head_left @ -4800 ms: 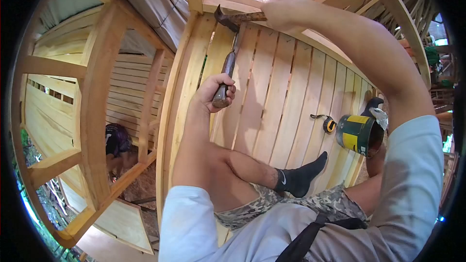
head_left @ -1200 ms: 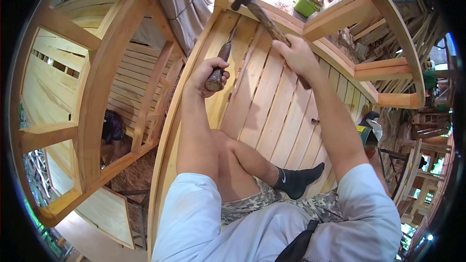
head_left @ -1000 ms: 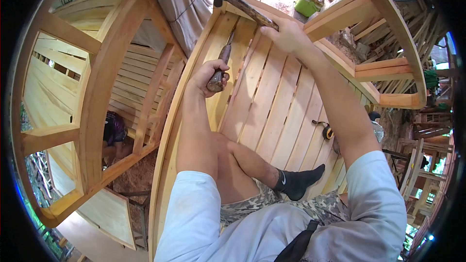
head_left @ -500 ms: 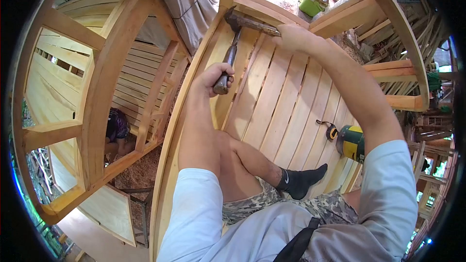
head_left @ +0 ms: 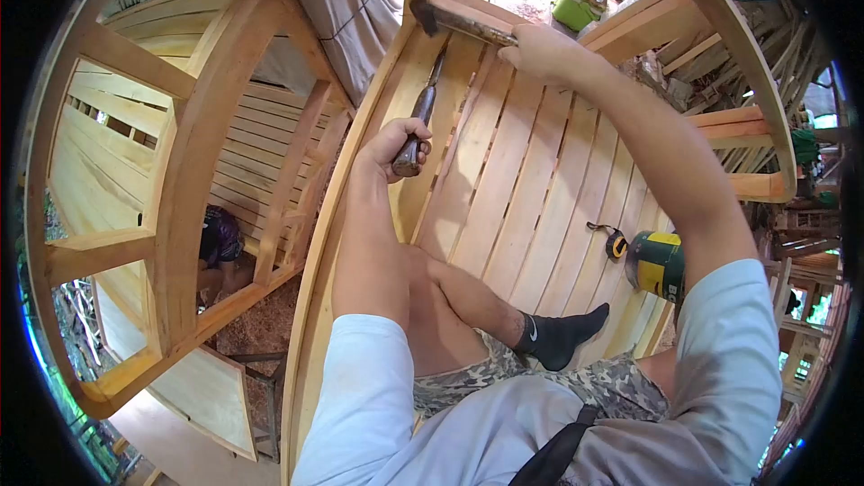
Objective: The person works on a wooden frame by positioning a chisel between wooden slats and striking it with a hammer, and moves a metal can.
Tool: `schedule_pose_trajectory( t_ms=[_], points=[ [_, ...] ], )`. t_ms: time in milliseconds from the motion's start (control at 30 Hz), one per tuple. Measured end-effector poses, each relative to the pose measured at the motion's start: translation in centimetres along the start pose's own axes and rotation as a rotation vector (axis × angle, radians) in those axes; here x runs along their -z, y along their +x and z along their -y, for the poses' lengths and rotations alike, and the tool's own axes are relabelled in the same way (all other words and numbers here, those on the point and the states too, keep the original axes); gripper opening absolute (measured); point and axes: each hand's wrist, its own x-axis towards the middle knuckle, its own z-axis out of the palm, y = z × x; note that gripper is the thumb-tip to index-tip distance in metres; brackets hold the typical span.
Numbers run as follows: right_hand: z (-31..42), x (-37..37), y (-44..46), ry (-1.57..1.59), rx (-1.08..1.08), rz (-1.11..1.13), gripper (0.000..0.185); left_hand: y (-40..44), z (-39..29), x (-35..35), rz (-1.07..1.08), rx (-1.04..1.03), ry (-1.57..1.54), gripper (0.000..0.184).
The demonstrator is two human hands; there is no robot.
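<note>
My left hand [head_left: 396,146] is closed around the dark handle of a chisel [head_left: 424,105]. The chisel's blade points away from me, its tip at or close to the wood near the far end of the slatted wooden panel [head_left: 504,153]. My right hand [head_left: 544,56] grips a hammer [head_left: 474,30] by the end of its handle. The hammer's dark head is by the corner post, beyond the chisel and apart from it. I sit on the slats with one leg folded in front of me.
A tape measure [head_left: 616,245] and a green and yellow can [head_left: 654,265] are on the slats at right. Another wooden frame [head_left: 184,153] stands at left, with a person [head_left: 219,247] low behind it. A grey curtain [head_left: 346,9] hangs ahead; scrap wood [head_left: 765,54] is piled at right.
The hammer head has moved off the chisel, up and slightly left toward the corner post. My right hand has shifted slightly upward. My left hand and the chisel have barely moved.
</note>
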Motion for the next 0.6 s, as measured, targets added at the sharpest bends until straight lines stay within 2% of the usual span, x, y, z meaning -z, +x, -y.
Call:
schedule_pose_trajectory(
  t_ms=[67,100,167,200,267,400,433,500,600],
  points=[
    [-0.3,-1.4,-1.8,0.308,0.054,-0.386,0.046,-0.3,-0.1,-0.3,-0.026,-0.003,0.018,0.014],
    [0.2,-2.2,-2.7,0.309,0.055,-0.381,0.046,-0.1,0.0,-0.2,-0.028,0.001,0.015,0.014],
    [1.3,-3.9,-4.5,0.53,0.201,-0.876,0.045,0.2,0.0,0.1,0.001,0.019,-0.002,0.015],
    [1.4,-5.2,-4.6,0.535,0.194,-0.876,0.045,0.3,0.0,0.1,0.0,0.026,0.003,0.015],
    [1.1,-9.6,-3.8,0.736,0.033,-0.832,0.044,0.4,0.0,0.2,0.001,0.036,-0.006,0.013],
    [-1.6,-16.6,-1.4,0.632,-0.31,-0.288,0.039,0.4,0.0,0.4,-0.001,0.033,-0.003,0.012],
    [-1.2,-16.6,-2.3,0.632,-0.318,-0.295,0.039,0.4,-0.1,0.4,0.007,0.032,0.004,0.012],
    [0.3,-17.6,-6.0,1.113,-0.342,-0.183,0.036,0.3,-0.1,0.2,-0.016,0.02,0.025,0.016],
    [1.4,-22.0,-11.8,1.276,-0.357,-0.223,0.033,-0.1,-0.4,-0.4,-0.039,-0.022,0.03,0.015]
  ],
)
